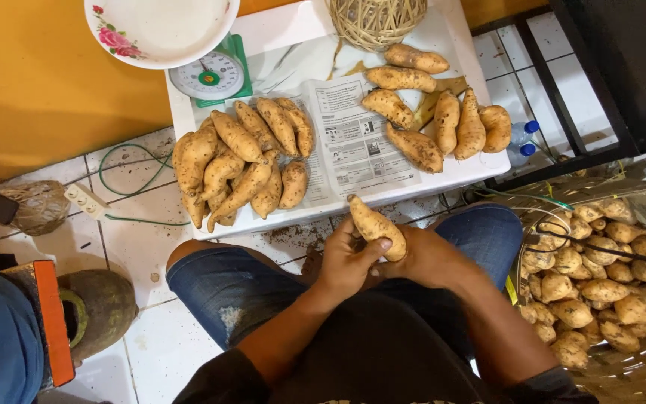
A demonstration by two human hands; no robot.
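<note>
I hold one tan sweet potato (pixel 374 227) in front of my lap, between my knees. My left hand (pixel 344 262) grips its lower side with the thumb across it. My right hand (pixel 426 258) cups it from the right. Just beyond it stands a low white table (pixel 263 31) covered with a printed paper sheet (pixel 353 138). A pile of sweet potatoes (pixel 242 161) lies on the table's left half. A smaller group of sweet potatoes (pixel 435 112) lies on its right half.
A green kitchen scale (pixel 211 75) with a flowered white plate (pixel 160 30) and a woven basket (pixel 377 21) sit at the table's far edge. A large basket of sweet potatoes (pixel 600 292) stands at my right. Power strip (pixel 87 200) and cable lie on the tiled floor at left.
</note>
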